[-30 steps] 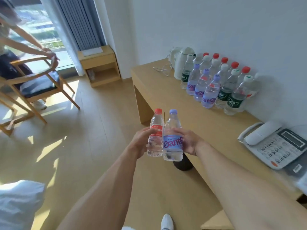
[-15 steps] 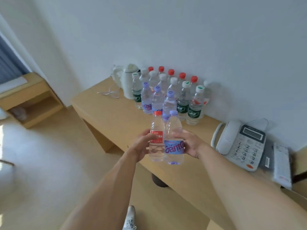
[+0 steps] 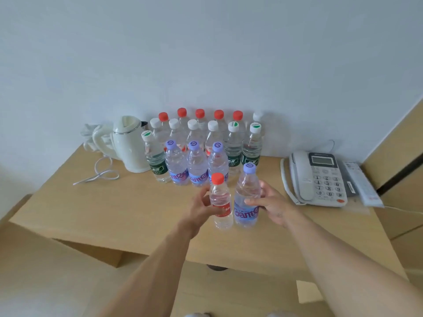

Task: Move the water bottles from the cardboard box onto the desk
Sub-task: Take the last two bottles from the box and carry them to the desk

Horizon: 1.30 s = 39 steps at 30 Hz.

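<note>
My left hand [image 3: 201, 208] grips a small red-capped water bottle [image 3: 220, 202], upright, over the wooden desk [image 3: 114, 211]. Right beside it, touching, is a purple-capped bottle with a purple label [image 3: 247, 197], held by my right hand [image 3: 271, 204]. Both bottles sit just in front of several rows of bottles [image 3: 201, 145] standing against the wall: red caps at the back, white caps in the middle, purple caps in front. I cannot tell whether the two held bottles touch the desktop. The cardboard box is out of view.
A white electric kettle [image 3: 130, 145] with a loose cord [image 3: 98, 172] stands left of the bottles. A white desk phone [image 3: 318, 179] and a remote control [image 3: 359, 181] lie to the right. A wooden cabinet [image 3: 398, 156] borders the desk's right end.
My view has swung from the room to the desk, and both hands have carried the two bottles forward over the desktop, close to the front row of bottles.
</note>
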Each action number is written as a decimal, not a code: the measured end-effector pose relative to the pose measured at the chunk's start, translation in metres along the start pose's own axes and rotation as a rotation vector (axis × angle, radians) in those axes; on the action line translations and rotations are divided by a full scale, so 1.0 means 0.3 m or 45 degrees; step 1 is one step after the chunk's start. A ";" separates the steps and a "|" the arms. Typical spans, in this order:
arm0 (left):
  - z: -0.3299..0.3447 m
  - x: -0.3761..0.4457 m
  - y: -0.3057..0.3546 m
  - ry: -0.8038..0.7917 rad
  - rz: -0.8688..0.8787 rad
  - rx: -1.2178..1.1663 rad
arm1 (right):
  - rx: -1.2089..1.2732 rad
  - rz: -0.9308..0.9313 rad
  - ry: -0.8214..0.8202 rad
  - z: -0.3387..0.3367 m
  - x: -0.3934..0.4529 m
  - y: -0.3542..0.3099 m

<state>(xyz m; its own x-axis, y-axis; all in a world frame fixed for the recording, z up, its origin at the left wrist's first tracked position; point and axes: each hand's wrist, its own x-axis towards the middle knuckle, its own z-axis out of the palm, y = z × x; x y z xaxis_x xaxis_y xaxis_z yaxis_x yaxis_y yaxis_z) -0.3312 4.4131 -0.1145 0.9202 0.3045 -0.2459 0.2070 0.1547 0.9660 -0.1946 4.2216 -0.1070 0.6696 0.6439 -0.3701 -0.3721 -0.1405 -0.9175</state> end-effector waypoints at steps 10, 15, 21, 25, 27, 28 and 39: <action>-0.043 -0.003 -0.029 -0.019 0.120 0.328 | -0.109 -0.124 0.231 0.000 -0.040 0.031; -0.037 -0.002 -0.026 -0.033 0.146 0.464 | -0.204 -0.140 0.254 -0.022 -0.029 0.043; -0.058 -0.010 0.001 -0.025 0.111 0.541 | -0.293 -0.125 0.238 -0.038 -0.024 0.051; -0.068 -0.018 0.019 0.129 0.098 0.436 | -0.405 -0.105 0.237 -0.036 -0.026 0.041; -0.086 -0.024 0.018 0.217 0.117 0.386 | -0.528 -0.116 0.263 -0.035 -0.035 0.026; -0.099 -0.026 0.017 0.258 0.120 0.366 | -0.602 -0.129 0.294 -0.034 -0.038 0.017; -0.134 -0.059 0.015 0.353 0.091 0.297 | -0.833 -0.272 0.460 -0.027 0.051 -0.024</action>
<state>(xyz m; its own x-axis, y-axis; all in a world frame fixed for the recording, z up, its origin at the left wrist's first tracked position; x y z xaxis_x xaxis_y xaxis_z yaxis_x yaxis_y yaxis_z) -0.3599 4.4461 -0.1091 0.8167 0.5550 -0.1581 0.2447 -0.0849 0.9659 -0.1764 4.2264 -0.1072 0.8939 0.4376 -0.0969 0.1687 -0.5289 -0.8317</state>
